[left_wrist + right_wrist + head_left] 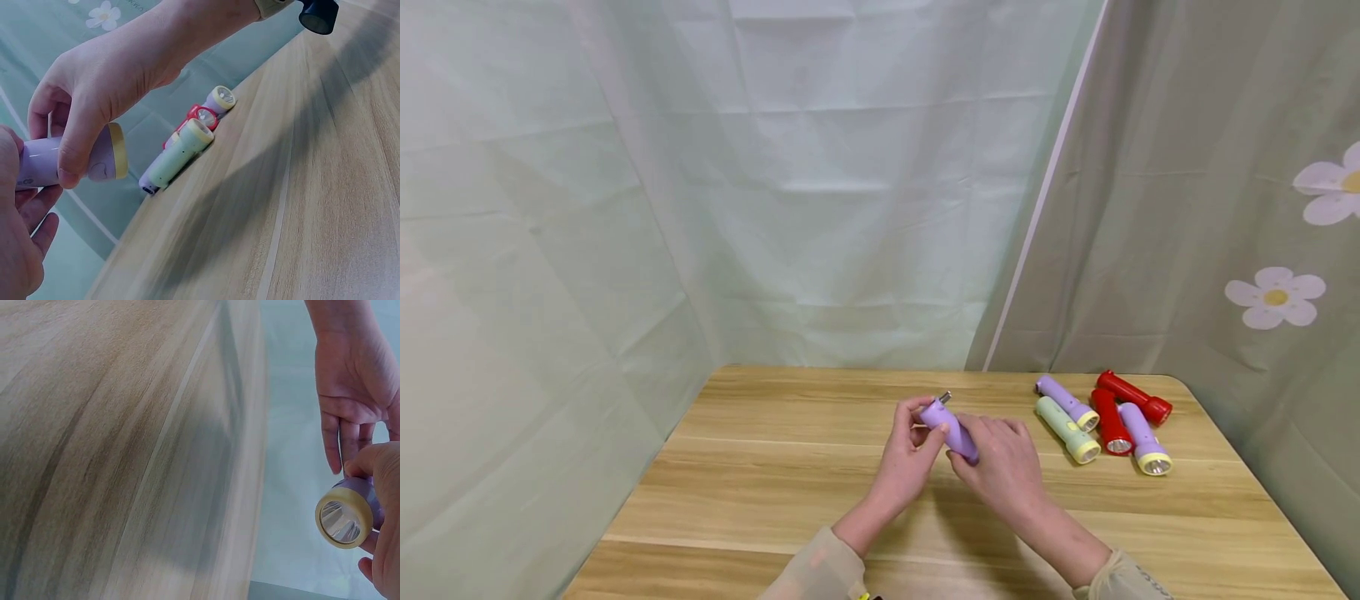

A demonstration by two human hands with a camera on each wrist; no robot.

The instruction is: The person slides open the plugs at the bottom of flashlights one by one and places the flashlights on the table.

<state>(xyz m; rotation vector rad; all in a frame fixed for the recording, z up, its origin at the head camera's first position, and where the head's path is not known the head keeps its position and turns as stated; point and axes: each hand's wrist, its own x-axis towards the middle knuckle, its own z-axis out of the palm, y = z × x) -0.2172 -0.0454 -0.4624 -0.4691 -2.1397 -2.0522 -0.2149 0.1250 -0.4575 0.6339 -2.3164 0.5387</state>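
Note:
Both hands hold a purple flashlight (951, 429) above the wooden table, tilted with its tail up and away. My left hand (906, 462) pinches the tail end between thumb and fingers. A small silver metal piece (945, 397) sticks out of that end. My right hand (1003, 468) grips the body near the head. The yellow rim (117, 150) of the head shows past the right thumb in the left wrist view. From the right wrist, the clear lens (340, 522) faces the camera, while the fingers hide most of the body.
On the right of the table (737, 467) lie several flashlights close together: a green one (1067, 429), two red ones, one of them (1111, 423) in the middle, and two purple ones, one (1142, 437) nearest the right edge. Pale curtains (850, 208) hang behind the table and at both sides.

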